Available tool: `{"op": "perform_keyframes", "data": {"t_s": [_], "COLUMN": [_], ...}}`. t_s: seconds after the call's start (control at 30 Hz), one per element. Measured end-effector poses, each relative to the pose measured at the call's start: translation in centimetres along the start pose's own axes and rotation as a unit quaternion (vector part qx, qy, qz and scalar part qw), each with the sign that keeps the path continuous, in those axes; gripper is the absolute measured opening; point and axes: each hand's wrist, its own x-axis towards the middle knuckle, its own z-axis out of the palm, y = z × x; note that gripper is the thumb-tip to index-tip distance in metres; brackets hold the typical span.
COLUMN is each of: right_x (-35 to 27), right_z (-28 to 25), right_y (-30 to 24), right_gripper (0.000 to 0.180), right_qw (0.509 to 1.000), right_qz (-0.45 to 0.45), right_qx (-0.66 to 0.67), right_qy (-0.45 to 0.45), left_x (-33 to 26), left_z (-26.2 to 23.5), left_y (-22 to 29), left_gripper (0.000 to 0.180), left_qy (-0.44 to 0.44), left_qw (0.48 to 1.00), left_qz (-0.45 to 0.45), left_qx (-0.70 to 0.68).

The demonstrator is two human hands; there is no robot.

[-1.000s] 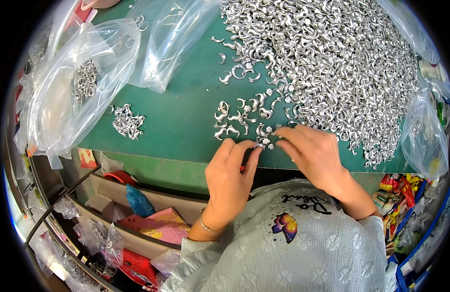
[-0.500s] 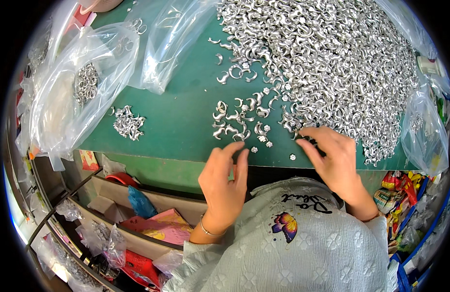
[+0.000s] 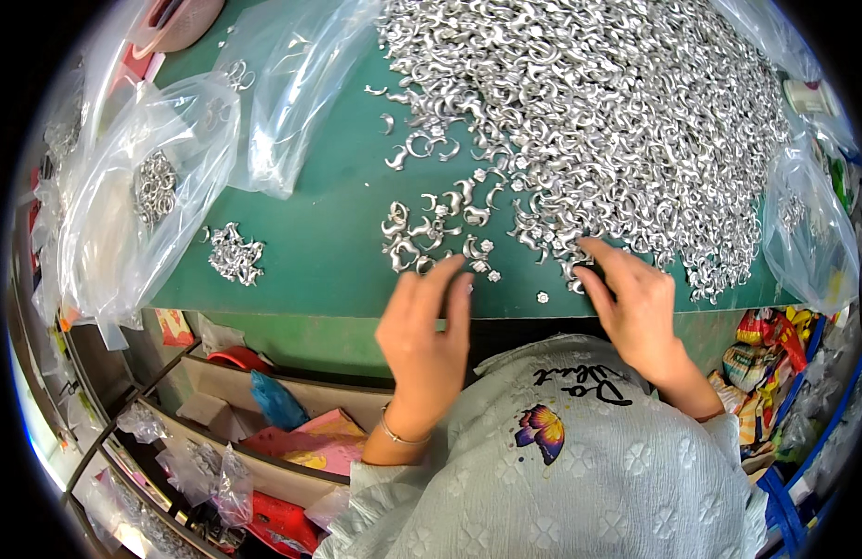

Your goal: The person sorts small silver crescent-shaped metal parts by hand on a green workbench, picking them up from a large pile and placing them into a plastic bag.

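Left hand (image 3: 425, 328) lies flat near the table (image 3: 319, 233) edge, fingers stretched and slightly spread, fingertips just beside a loose scatter of small silver metal pieces (image 3: 431, 233); it grips nothing. Right hand (image 3: 631, 303) is also open, fingers extended, tips touching the near fringe of the big pile (image 3: 599, 102) of the same pieces, nothing pinched that can be seen

These pieces look like small curved castings, hook or crescent shaped, with a few tiny flower-like bits among them. By my judgement each is light, stiff and hard, smooth enough to slip between fingertips, and not fragile; the curves probably snag on each other, so one lifted from the heap may drag neighbours along. Best hold is likely a pinch across the thicker curved body with thumb and forefinger, or sliding a piece out over the green mat first

Containers: a clear bag (image 3: 147, 196) at the left holds a clump of ring-like silver parts; a second clear bag (image 3: 296, 93) beside it looks nearly empty. Another bag (image 3: 808, 224) at the right edge holds a few silver bits. A small heap (image 3: 235, 253) lies on the mat between the left bag and the scatter. Below the table, open shelves (image 3: 263, 419) hold coloured packets and more bags
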Motion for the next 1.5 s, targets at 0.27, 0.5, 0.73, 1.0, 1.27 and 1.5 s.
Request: {"op": "perform_keyframes", "data": {"t_s": [0.27,0.5,0.73,1.0,1.27,1.5], "right_x": [0.6,0.5,0.5,1.8,1.2,2.5], "right_z": [0.3,0.2,-0.5,-0.2,0.2,0.0], "right_y": [0.3,0.4,-0.3,0.3,0.0,-0.3], "right_gripper": [0.018,0.022,0.027,0.028,0.021,0.019], "right_qw": [0.999,0.990,0.998,0.996,0.996,0.999], "right_qz": [-0.037,-0.010,-0.031,-0.001,-0.010,-0.009], "right_qx": [0.029,0.081,0.006,-0.017,0.019,-0.042], "right_qy": [0.027,0.114,-0.052,0.088,0.083,0.025], "left_x": [-0.2,1.9,2.7,2.2,3.0,5.4], "left_z": [2.1,3.0,2.5,3.4,2.8,2.9], "left_y": [1.2,2.4,1.9,3.1,2.4,2.2], "left_gripper": [0.023,0.026,0.024,0.028,0.016,0.014], "left_qy": [-0.064,-0.038,-0.059,-0.113,-0.069,-0.111], "left_qw": [0.995,0.995,0.992,0.987,0.993,0.981], "left_qz": [0.068,0.096,0.088,0.112,0.086,0.125], "left_qx": [0.025,-0.003,0.072,0.020,0.031,0.095]}}
